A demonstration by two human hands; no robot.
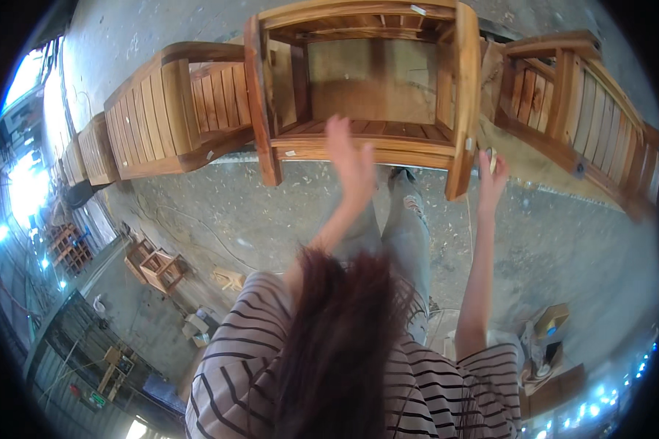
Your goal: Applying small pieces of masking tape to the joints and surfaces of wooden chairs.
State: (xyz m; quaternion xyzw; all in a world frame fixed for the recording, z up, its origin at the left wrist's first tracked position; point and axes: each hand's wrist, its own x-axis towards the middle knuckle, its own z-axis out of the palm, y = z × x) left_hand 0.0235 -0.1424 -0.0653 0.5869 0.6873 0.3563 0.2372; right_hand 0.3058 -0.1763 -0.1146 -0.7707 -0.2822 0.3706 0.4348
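Note:
A wooden armchair-like frame (379, 148) with a slatted seat stands right in front of me, its two front legs toward me. My left hand (351, 161) is raised before its front rail, fingers stretched and thumb apart, holding nothing. Whether it touches the rail I cannot tell. Beside the frame's right front leg (460, 157), my right hand (495, 181) is closed on a small pale, rounded thing (491, 159). Its kind is too small to make out. Small white patches show on the front rail and on the right leg.
Slatted wooden furniture stands on both sides, one piece on the left (150, 117) and one on the right (589, 117). Small wooden frames (159, 269) lie on the concrete floor at the left. An open cardboard box (551, 320) sits behind on the right. A thin cord (220, 238) crosses the floor.

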